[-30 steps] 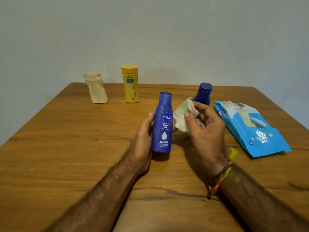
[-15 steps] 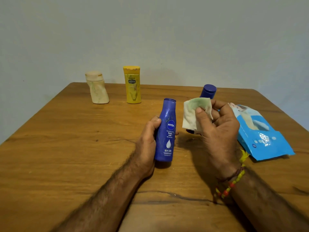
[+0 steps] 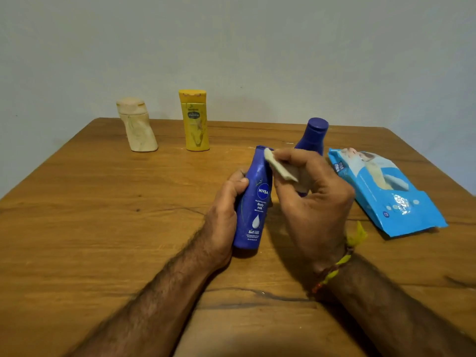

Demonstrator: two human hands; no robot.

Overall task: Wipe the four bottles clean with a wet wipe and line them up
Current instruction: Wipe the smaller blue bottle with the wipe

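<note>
While the blue Nivea bottle [image 3: 253, 202] is tilting slightly near the middle of the table [image 3: 77, 215], its base down on the wood, the left hand [image 3: 224, 217] is wrapping its grip around the bottle's left side. The right hand [image 3: 309, 199] is pinching a folded wet wipe [image 3: 277, 166] and pressing it against the bottle's neck, just under the cap. Just behind those fingers, a second blue bottle [image 3: 313, 136] is standing upright, partly hidden. Off to the right, the blue wipes pack [image 3: 386, 191] is lying flat. Towards the far left edge, the yellow bottle [image 3: 195, 119] and the cream bottle [image 3: 136, 124] are standing side by side, apart from each other.
</note>
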